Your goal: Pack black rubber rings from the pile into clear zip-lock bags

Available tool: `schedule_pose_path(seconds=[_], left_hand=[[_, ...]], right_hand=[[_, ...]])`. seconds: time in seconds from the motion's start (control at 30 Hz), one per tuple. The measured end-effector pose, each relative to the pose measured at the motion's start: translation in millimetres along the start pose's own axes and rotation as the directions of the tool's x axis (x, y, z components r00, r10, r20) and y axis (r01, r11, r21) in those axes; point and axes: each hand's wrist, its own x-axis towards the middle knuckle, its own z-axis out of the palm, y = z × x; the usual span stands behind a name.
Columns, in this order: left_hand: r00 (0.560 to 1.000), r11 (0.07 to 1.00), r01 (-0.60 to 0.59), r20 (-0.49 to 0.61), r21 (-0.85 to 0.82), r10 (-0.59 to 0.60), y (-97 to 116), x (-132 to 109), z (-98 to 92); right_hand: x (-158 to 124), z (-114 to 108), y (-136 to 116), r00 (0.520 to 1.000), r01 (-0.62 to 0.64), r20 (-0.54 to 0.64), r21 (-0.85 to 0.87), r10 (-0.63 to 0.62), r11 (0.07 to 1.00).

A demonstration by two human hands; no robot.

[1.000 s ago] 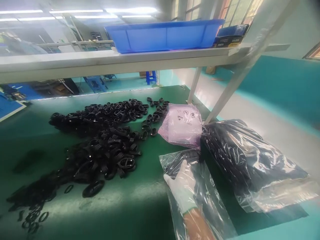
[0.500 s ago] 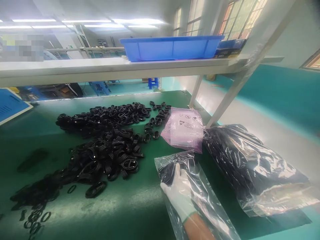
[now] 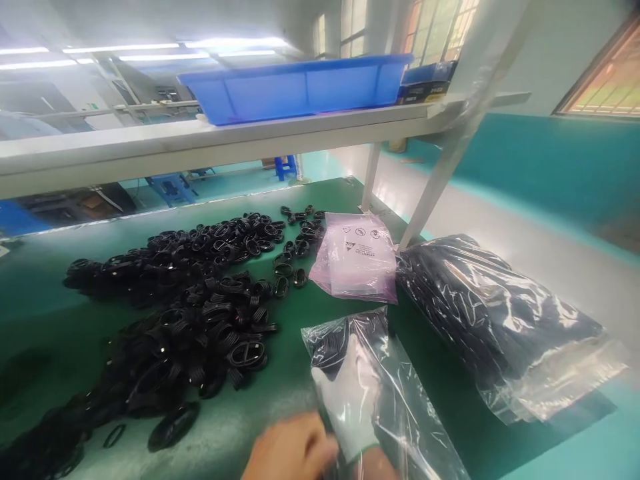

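My right hand [image 3: 350, 393] wears a white glove and is inside a clear plastic bag [image 3: 415, 413]. Its fingers stretch forward and its thumb points left, against a row of coiled black cables [image 3: 330, 347] at the bag's far end. My bare left hand [image 3: 293, 447] is at the bottom, beside the bag's left edge. The left fingers are curled and blurred; I cannot make out what is in them. Left of the bag lies a big pile of coiled black cables [image 3: 215, 313].
Beyond the bag lies a pink printed plastic bag [image 3: 357, 257]. A large clear bag packed with black items [image 3: 480, 313] rests on the right. A shelf [image 3: 280, 137] crosses above the green table [image 3: 280, 393], carrying a blue bin [image 3: 300, 93]. A shelf post [image 3: 440, 180] stands at right.
My bare left hand has come into view at the bottom, beside the bag. My gloved hand stays inside the bag on the cables. The view has turned slightly to the right.
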Motion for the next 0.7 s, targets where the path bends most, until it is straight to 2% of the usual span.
schedule_pose_path(seconds=[0.07, 0.1, 0.13, 0.2, 0.27, 0.37, 0.5, 0.6, 0.7], left_hand=[[0.988, 0.994, -0.060, -0.138, 0.091, 0.073, 18.0, 45.2, -18.0], [0.941, 0.959, -0.133, -0.271, 0.252, 0.202, 26.3, 70.4, -23.5], [0.900, 0.913, -0.163, -0.323, 0.373, 0.292, 33.2, 95.2, -26.6], [0.852, 0.843, -0.192, -0.341, 0.503, 0.398, 41.7, 138.1, -27.5], [0.856, 0.824, -0.199, -0.315, 0.530, 0.409, 43.2, 166.7, -25.5], [0.880, 0.843, -0.221, -0.272, 0.491, 0.389, 38.2, 184.0, -25.4], [0.882, 0.868, -0.280, -0.248, 0.411, 0.401, 30.9, 187.0, -29.4], [0.874, 0.871, -0.303, -0.250, 0.387, 0.416, 28.8, 189.9, -28.4], [0.872, 0.864, -0.287, -0.261, 0.413, 0.414, 29.7, 191.6, -27.0]], right_hand=[[7.9, 5.8, 2.7, 1.000, -0.009, -0.014, 0.008, 0.009, 1.000], [11.3, 9.1, 7.1, 1.000, -0.013, -0.022, 0.023, 0.013, 1.000], [14.3, 12.1, 13.6, 0.999, -0.014, -0.028, 0.052, 0.016, 0.999], [19.2, 16.5, 30.8, 0.999, -0.005, -0.043, 0.142, 0.011, 0.990], [23.7, 17.0, 48.5, 0.999, 0.030, -0.046, 0.232, -0.020, 0.972], [32.2, 9.8, 63.8, 0.998, 0.067, -0.026, 0.279, -0.063, 0.958], [46.4, -1.5, 64.8, 0.994, 0.084, 0.039, 0.263, -0.097, 0.961], [54.8, 1.6, 65.4, 0.991, 0.112, 0.044, 0.247, -0.127, 0.962], [58.9, 12.1, 67.3, 0.994, 0.113, -0.015, 0.227, -0.113, 0.967]])
